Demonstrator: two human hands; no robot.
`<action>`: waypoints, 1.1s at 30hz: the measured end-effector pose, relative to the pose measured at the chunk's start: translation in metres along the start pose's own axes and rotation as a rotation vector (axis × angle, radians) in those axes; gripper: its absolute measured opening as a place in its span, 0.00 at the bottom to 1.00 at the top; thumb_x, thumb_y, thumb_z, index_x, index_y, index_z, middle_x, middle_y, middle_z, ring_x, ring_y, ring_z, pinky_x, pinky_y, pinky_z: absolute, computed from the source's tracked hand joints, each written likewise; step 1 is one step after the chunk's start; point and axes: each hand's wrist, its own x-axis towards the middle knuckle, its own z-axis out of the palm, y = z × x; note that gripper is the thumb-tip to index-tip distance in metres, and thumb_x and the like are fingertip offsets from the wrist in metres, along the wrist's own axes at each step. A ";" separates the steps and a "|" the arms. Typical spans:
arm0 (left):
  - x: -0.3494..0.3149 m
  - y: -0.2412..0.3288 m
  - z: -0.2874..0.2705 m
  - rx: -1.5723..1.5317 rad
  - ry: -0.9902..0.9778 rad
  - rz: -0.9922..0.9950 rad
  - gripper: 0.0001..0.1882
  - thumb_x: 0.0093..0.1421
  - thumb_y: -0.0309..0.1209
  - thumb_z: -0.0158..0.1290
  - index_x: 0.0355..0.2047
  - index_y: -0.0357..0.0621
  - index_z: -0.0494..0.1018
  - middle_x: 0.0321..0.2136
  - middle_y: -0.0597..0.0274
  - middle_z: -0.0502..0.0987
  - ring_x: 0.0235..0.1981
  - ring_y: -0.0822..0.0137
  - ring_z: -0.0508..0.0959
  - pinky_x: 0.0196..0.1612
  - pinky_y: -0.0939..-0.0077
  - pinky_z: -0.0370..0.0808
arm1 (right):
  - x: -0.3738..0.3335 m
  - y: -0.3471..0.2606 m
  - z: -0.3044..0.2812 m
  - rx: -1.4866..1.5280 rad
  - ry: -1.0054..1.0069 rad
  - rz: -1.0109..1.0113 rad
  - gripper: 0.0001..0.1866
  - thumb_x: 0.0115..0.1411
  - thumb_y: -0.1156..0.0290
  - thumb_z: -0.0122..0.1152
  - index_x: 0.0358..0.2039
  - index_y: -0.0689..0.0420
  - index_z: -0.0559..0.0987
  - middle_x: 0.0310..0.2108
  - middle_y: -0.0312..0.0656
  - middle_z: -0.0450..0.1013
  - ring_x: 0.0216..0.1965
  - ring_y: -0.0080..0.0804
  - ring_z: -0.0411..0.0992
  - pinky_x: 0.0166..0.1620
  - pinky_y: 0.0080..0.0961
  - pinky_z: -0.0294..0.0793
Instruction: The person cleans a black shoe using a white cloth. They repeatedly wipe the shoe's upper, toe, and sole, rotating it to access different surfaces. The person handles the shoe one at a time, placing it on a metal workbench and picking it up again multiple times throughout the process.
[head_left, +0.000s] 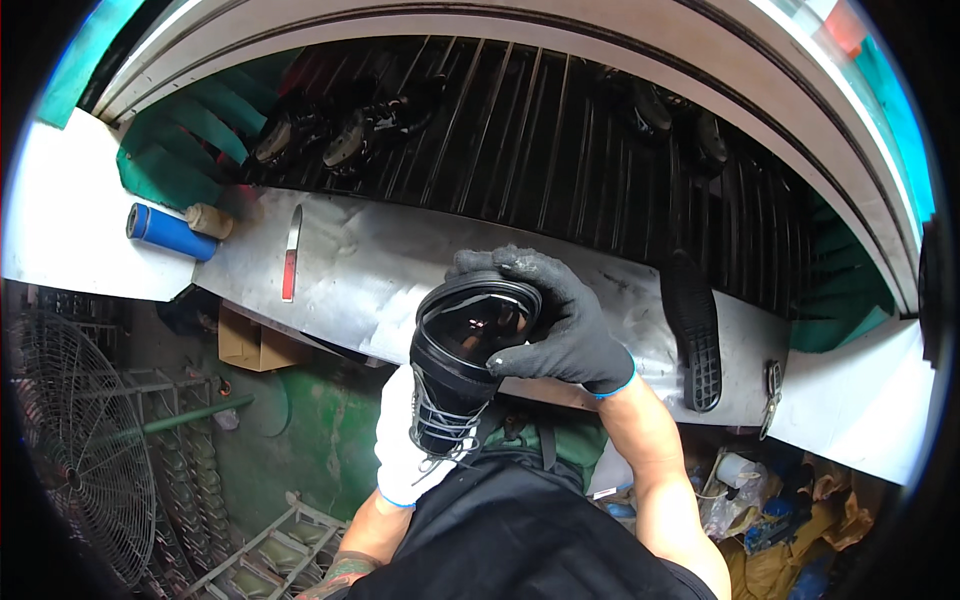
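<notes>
A black lace-up shoe point(475, 330) with a glossy toe and grey laces is held up in front of me, its toe pointing away. My left hand point(395, 440), in a white glove, is wrapped round the heel end from below and from the left. My right hand point(560, 320), in a dark grey glove, grips the toe end, with the fingers over the far rim and the thumb on the near right side. To the right, a loose black shoe sole point(692, 335) lies partly over the metal ledge point(370, 250).
Beyond the ledge, a roller conveyor point(490, 130) carries several dark shoes point(365, 135). On the left lie a red-handled knife point(290, 262), a blue cylinder point(170, 232) and a beige spool point(209, 220). A metal tool point(772, 395) rests at right. A fan point(75, 450) stands lower left.
</notes>
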 end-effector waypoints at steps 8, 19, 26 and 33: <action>-0.004 0.000 -0.002 -0.020 -0.005 -0.044 0.45 0.55 0.20 0.68 0.70 0.36 0.58 0.53 0.49 0.78 0.45 0.62 0.83 0.46 0.68 0.83 | 0.001 -0.004 0.000 -0.094 0.005 0.048 0.50 0.46 0.73 0.86 0.69 0.54 0.69 0.69 0.58 0.68 0.69 0.50 0.69 0.70 0.46 0.69; -0.009 0.002 -0.004 -0.099 -0.020 -0.165 0.49 0.51 0.22 0.73 0.70 0.35 0.59 0.56 0.48 0.77 0.50 0.58 0.82 0.52 0.65 0.81 | -0.005 0.003 0.004 0.039 0.039 0.129 0.51 0.51 0.72 0.84 0.73 0.58 0.64 0.71 0.48 0.67 0.71 0.37 0.65 0.72 0.37 0.66; -0.009 0.013 -0.014 -0.753 -0.030 -0.335 0.56 0.50 0.23 0.75 0.74 0.32 0.54 0.64 0.50 0.74 0.62 0.62 0.77 0.64 0.68 0.75 | 0.018 -0.022 0.001 -0.095 -0.153 0.392 0.67 0.47 0.68 0.86 0.79 0.59 0.49 0.77 0.55 0.56 0.77 0.38 0.55 0.75 0.36 0.58; -0.018 0.001 -0.030 -1.113 -0.084 -0.815 0.38 0.58 0.32 0.65 0.66 0.30 0.65 0.52 0.37 0.77 0.49 0.38 0.81 0.53 0.38 0.83 | 0.004 -0.010 0.023 -0.366 -0.109 0.363 0.60 0.56 0.60 0.81 0.80 0.54 0.49 0.70 0.55 0.66 0.69 0.42 0.69 0.68 0.32 0.66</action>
